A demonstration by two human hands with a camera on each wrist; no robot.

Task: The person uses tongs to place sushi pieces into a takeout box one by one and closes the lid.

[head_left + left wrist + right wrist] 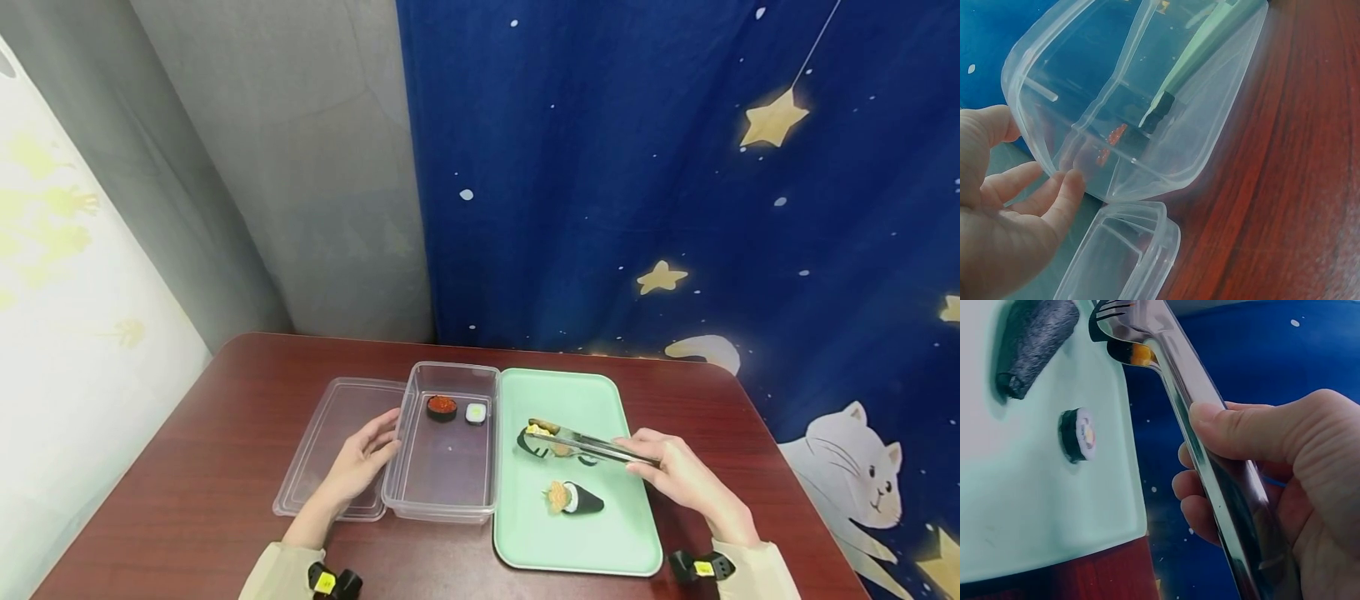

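Note:
My right hand (678, 471) grips metal serving tongs (607, 448), thumb on one arm and fingers on the other. Their tips, one forked and one spoon-like, are around a dark-wrapped sushi piece with yellow topping (538, 430) over the green tray (577, 546); whether it is lifted is unclear. A cone-shaped hand roll (581, 498) lies on the tray nearer me. A sushi roll slice (1079, 435) shows in the right wrist view. My left hand (358, 458) rests its fingers against the left wall of a clear plastic box (442, 479), which holds red-topped sushi (442, 407) and a white roll slice (476, 413).
A clear lid (322, 454) lies on the brown table (202, 467) left of the box, partly under my left hand and the box's edge. Box and tray stand side by side. A blue star-patterned curtain (555, 208) hangs behind the table.

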